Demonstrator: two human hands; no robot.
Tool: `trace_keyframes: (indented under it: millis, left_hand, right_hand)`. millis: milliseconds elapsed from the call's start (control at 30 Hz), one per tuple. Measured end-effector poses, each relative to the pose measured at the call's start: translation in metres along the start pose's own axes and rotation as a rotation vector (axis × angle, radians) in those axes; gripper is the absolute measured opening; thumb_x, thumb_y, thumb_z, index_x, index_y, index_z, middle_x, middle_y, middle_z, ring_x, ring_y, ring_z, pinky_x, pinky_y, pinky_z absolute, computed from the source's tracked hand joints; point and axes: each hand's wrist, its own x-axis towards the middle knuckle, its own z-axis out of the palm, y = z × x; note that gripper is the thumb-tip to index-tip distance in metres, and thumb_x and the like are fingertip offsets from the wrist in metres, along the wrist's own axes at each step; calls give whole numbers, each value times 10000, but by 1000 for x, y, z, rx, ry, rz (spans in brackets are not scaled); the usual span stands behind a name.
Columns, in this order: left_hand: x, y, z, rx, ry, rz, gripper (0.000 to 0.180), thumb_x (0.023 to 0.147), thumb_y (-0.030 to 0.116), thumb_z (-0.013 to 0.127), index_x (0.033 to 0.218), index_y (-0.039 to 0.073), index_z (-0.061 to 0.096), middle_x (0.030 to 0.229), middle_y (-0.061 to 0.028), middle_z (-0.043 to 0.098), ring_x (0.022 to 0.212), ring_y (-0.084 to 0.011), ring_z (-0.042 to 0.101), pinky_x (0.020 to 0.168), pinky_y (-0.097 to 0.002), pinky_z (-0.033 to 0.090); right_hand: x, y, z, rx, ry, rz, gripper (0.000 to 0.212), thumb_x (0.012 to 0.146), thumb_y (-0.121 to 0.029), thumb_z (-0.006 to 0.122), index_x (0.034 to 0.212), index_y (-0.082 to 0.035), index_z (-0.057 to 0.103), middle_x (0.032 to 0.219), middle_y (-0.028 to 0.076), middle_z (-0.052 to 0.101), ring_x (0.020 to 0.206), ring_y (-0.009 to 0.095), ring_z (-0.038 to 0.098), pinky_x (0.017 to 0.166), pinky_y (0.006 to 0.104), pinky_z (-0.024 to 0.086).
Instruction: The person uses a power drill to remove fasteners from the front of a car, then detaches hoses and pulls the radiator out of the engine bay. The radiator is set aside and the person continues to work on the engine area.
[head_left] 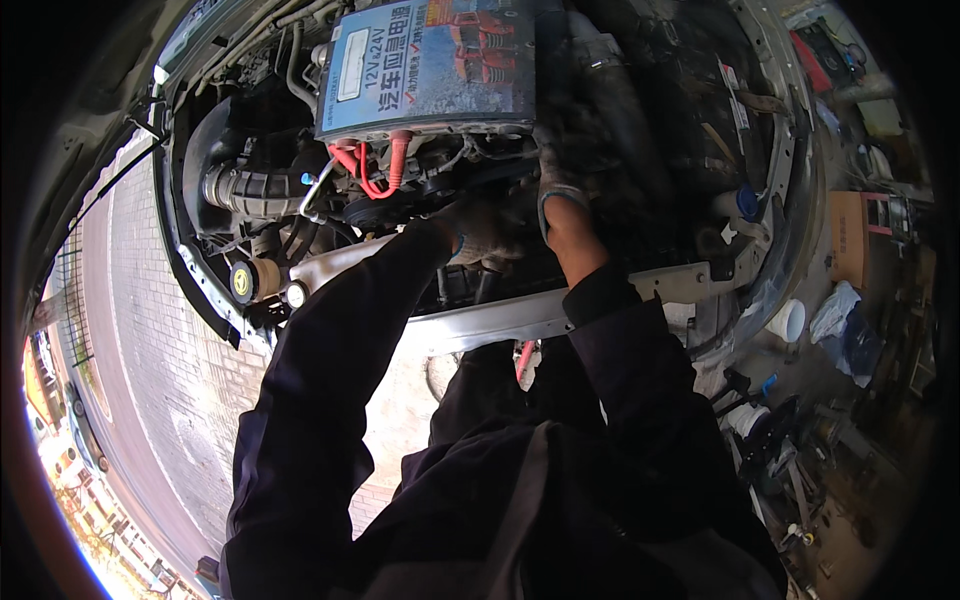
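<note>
My left hand (482, 238), in a dark grey work glove, reaches into the engine bay just behind the front crossmember (500, 318). Its fingers are dark and blurred, so what they touch cannot be made out. My right hand (553, 175), also gloved, extends farther in, beside the lower right corner of a blue emergency battery booster box (430, 85). Shadow hides the fingers of that hand. The booster lies across the top of the engine, and red cables (372, 185) with a red grip (399, 155) hang from its near side.
A ribbed air intake hose (255, 190) and a round black cap (243, 281) are at the left of the bay. On the right are a blue cap (746, 203), a cardboard box (848, 238), a white cup-shaped container (787, 320) and scattered tools (795, 460).
</note>
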Motion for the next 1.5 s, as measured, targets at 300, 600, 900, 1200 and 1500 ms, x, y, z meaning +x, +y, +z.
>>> trace_keyframes:
  millis: [300,600,900,1200,1500]
  left_hand:
    - [-24,6,3,-308,111,-91,506,994,374,838,1369,40,781,1143,-177,855,1036,-264,829,951,-437,657]
    - [-55,6,41,63,721,64,362,1062,247,739,1313,-12,714,1110,-230,781,1050,-398,756,929,-496,607]
    - [-136,-8,113,187,1528,-255,474,1006,261,766,1398,19,653,1402,-210,683,1282,-454,639,1112,-583,493]
    - [-135,-6,111,136,1542,-330,424,952,223,800,1325,49,699,1364,-210,701,1251,-465,654,1086,-578,526]
    - [-129,-8,114,156,1559,-385,381,927,202,795,1263,37,726,1348,-192,720,1267,-432,666,1091,-545,547]
  right_hand:
    - [7,-2,-12,3,-43,66,437,1102,-579,710,1225,-161,756,1003,35,754,887,217,744,811,458,603]
    - [-13,-12,-9,-276,18,88,644,1068,-584,748,1453,-70,708,1372,147,753,1239,310,722,1079,486,563]
    - [-98,-112,-26,-1595,-466,-1098,774,788,-34,814,1540,-54,634,1494,180,651,1450,433,567,1250,524,470]
    - [-38,-95,55,-1901,-1476,-1126,222,840,-114,720,1059,-82,734,1037,170,744,1049,410,752,928,531,603]
    - [-34,-82,93,-2214,-1610,-754,270,849,-171,717,1084,-75,812,1173,215,794,1159,437,756,1022,541,609]
